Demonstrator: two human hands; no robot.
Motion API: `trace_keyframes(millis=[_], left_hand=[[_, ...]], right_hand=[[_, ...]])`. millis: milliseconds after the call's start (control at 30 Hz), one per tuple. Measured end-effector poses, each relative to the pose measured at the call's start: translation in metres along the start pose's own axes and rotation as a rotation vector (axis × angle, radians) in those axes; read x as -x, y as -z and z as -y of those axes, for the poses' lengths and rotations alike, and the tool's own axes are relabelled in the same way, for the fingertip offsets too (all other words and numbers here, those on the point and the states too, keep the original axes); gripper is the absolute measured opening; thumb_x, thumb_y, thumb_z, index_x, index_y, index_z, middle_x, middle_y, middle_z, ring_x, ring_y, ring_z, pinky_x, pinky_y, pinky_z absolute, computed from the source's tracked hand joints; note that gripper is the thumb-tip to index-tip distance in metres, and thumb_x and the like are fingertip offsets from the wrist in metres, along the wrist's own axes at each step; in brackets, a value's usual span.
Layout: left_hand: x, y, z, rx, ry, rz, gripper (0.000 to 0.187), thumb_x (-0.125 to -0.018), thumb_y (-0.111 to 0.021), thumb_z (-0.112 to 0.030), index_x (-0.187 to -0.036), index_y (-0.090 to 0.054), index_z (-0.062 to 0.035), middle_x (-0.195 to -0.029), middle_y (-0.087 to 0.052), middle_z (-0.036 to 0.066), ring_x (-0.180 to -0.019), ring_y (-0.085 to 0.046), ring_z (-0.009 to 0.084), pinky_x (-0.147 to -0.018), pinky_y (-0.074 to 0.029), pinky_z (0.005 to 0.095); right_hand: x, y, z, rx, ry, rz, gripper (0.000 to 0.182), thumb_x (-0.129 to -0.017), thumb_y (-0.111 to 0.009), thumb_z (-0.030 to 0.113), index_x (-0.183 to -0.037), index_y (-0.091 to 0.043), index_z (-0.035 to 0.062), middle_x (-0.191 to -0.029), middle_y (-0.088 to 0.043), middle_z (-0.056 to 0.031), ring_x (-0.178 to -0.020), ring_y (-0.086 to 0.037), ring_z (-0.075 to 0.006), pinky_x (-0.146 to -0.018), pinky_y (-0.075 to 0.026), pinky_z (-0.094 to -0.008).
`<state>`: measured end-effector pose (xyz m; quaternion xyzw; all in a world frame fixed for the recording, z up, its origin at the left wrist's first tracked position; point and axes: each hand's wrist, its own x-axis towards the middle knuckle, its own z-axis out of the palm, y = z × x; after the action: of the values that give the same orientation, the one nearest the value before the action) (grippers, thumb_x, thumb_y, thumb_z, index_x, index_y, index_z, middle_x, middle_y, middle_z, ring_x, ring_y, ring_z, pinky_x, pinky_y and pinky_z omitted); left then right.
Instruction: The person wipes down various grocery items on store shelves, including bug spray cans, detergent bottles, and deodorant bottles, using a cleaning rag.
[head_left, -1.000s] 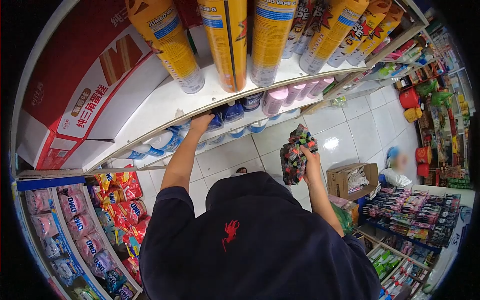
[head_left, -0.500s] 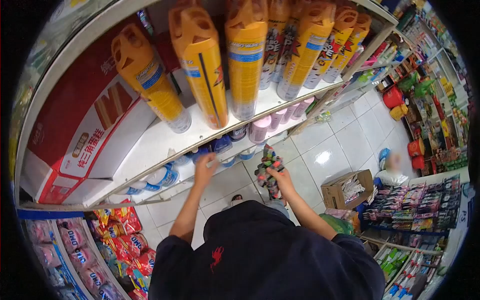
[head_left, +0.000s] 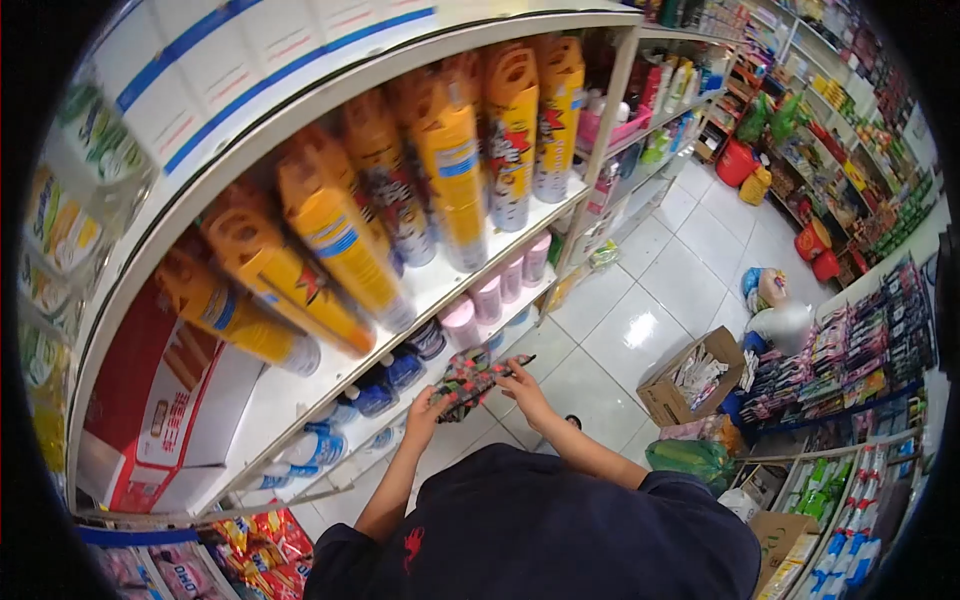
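Observation:
A crumpled, dark patterned cloth with red and green patches is stretched between my two hands, in front of the lower shelf. My left hand is closed on its left end. My right hand pinches the right end, near a dark pointed tip. Blue-capped bottles and pink canisters stand on the lower shelf close by. Above them, yellow spray cans line the upper shelf.
A red carton fills the upper shelf's left end. Red and yellow packets lie at lower left. On the tiled floor at right are an open cardboard box and a green bag. Another person is beyond the box.
My left hand, apart from the cloth before, now holds its left end. The cloth has gone from upright to roughly sideways. The view has shifted, showing more of the shelf top.

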<state>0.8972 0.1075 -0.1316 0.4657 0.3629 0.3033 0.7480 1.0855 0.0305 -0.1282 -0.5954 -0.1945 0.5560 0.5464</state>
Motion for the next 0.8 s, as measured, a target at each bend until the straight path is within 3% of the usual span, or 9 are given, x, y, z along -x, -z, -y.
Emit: trace_keyframes(millis=[67,100,133,200,233,300,400,467,800], left_hand=[[-0.018,-0.02,0.011,-0.181,-0.07,0.079,0.022,-0.075,-0.059,-0.015,-0.091,-0.052,-0.0005,-0.088,-0.055,0.007,-0.078,-0.052,0.0139,-0.068,-0.041,0.0237],[-0.024,-0.041,0.0,-0.732,-0.449,0.008,0.019,-0.07,-0.063,-0.016,-0.081,-0.056,-0.0016,-0.08,-0.053,0.007,-0.08,-0.048,0.0206,-0.07,-0.039,0.0297],[-0.028,-0.062,-0.009,-0.736,-0.458,0.02,0.019,-0.07,-0.063,-0.016,-0.081,-0.056,-0.0016,-0.08,-0.053,0.007,-0.08,-0.048,0.0206,-0.07,-0.039,0.0297],[-0.038,-0.105,-0.024,-0.992,-0.666,0.015,0.022,-0.065,-0.066,-0.016,-0.076,-0.056,-0.0001,-0.08,-0.05,0.009,-0.085,-0.044,0.0254,-0.074,-0.035,0.0324],[-0.046,-0.126,-0.026,-1.094,-0.69,-0.006,0.023,-0.062,-0.068,-0.019,-0.072,-0.059,-0.0008,-0.083,-0.05,0.009,-0.083,-0.044,0.0271,-0.074,-0.035,0.0334],[-0.057,-0.171,-0.04,-1.155,-0.745,0.019,0.022,-0.062,-0.068,-0.019,-0.072,-0.06,-0.0012,-0.084,-0.051,0.009,-0.086,-0.044,0.0274,-0.074,-0.036,0.0347],[-0.086,-0.227,-0.035,-1.178,-0.799,0.112,0.02,-0.068,-0.063,-0.02,-0.077,-0.059,-0.0029,-0.081,-0.053,0.01,-0.085,-0.047,0.0289,-0.073,-0.038,0.0357],[-0.101,-0.267,-0.035,-0.938,-0.39,0.362,0.024,-0.074,-0.058,-0.023,-0.087,-0.057,-0.0025,-0.086,-0.054,0.013,-0.084,-0.051,0.0299,-0.071,-0.039,0.0362],[-0.156,-0.385,-0.024,-1.233,-0.543,0.52,0.05,-0.072,-0.058,-0.02,-0.116,-0.038,-0.0129,-0.104,-0.049,0.011,-0.08,-0.055,0.0305,-0.066,-0.045,0.0387]], right_hand=[[-0.019,0.025,-0.027,0.231,0.175,-0.135,0.066,-0.073,-0.058,0.022,-0.127,-0.026,0.0031,-0.109,-0.046,-0.011,-0.097,-0.047,-0.0154,-0.084,-0.036,-0.0274],[-0.026,0.038,-0.031,0.472,0.333,-0.267,0.066,-0.071,-0.06,0.02,-0.127,-0.028,0.005,-0.11,-0.046,-0.0131,-0.096,-0.048,-0.0162,-0.084,-0.035,-0.028],[-0.026,0.048,-0.021,0.466,0.341,-0.278,0.066,-0.071,-0.06,0.02,-0.127,-0.028,0.005,-0.11,-0.046,-0.0131,-0.096,-0.048,-0.0162,-0.084,-0.035,-0.028],[-0.018,0.072,0.004,0.879,0.813,-0.516,0.061,-0.066,-0.063,0.016,-0.121,-0.037,0.0076,-0.1,-0.049,-0.013,-0.084,-0.05,-0.02,-0.074,-0.039,-0.0255],[-0.01,0.087,0.025,0.875,0.818,-0.531,0.061,-0.066,-0.063,0.016,-0.121,-0.037,0.0076,-0.1,-0.049,-0.013,-0.084,-0.05,-0.02,-0.074,-0.039,-0.0255],[0.005,0.119,0.063,0.558,0.575,0.001,0.048,-0.069,-0.064,0.012,-0.114,-0.047,0.01,-0.109,-0.048,-0.0097,-0.082,-0.052,-0.0152,-0.068,-0.042,-0.0243],[0.003,0.17,0.084,0.514,0.529,0.03,0.037,-0.07,-0.063,0.01,-0.106,-0.052,0.0069,-0.096,-0.054,-0.0053,-0.066,-0.053,-0.012,-0.055,-0.041,-0.0225],[0.012,0.201,0.102,0.489,0.57,0.007,0.031,-0.071,-0.062,0.009,-0.101,-0.054,0.0054,-0.087,-0.054,-0.0048,-0.061,-0.051,-0.011,-0.053,-0.04,-0.0222],[0.004,0.327,0.174,0.884,0.813,-0.292,0.024,-0.062,-0.068,0.02,-0.066,-0.053,0.0021,-0.06,-0.049,-0.0082,-0.056,-0.05,-0.0234,-0.05,-0.039,-0.031]])
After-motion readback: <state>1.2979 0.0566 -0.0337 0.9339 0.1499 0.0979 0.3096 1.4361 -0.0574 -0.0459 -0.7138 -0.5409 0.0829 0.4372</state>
